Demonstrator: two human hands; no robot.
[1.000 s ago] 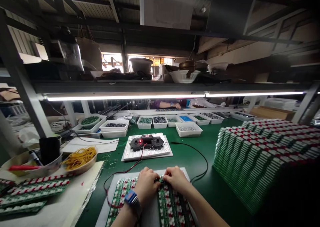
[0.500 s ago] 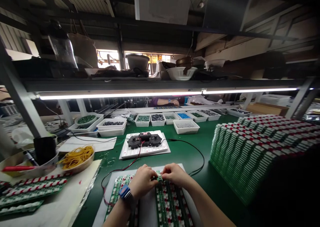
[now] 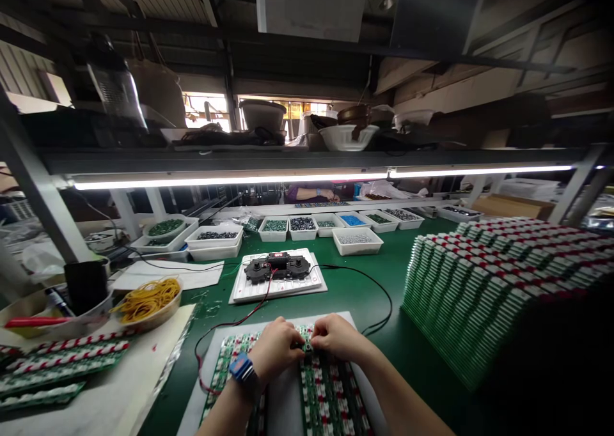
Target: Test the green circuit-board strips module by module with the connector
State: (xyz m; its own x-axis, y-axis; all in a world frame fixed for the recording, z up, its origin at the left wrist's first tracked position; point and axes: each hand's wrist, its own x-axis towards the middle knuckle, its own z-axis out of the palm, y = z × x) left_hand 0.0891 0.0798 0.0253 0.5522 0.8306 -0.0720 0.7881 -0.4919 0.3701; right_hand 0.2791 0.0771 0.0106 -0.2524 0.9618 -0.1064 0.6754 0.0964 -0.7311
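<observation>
Both hands work close together over a panel of green circuit boards (image 3: 326, 397) with red and white parts, lying on a white sheet (image 3: 283, 417). My left hand (image 3: 274, 350), with a blue watch on its wrist, has its fingers curled into a pinch. My right hand (image 3: 338, 337) is curled the same way. Between the fingertips sits a small part (image 3: 306, 345) at the top edge of the panel. A second board panel (image 3: 225, 372) lies under my left wrist.
A black tester (image 3: 278, 268) on a white tray has red and black wires running toward me. White bins of small parts (image 3: 357, 241) line the back. A tall stack of boards (image 3: 484, 282) stands at right. A bowl of rubber bands (image 3: 146, 302) and more boards (image 3: 57, 365) lie left. Another person's hand (image 3: 326, 194) shows beyond.
Both hands stay pinched on the same spot at the top of the panel. The view has shifted slightly; the hands have barely moved.
</observation>
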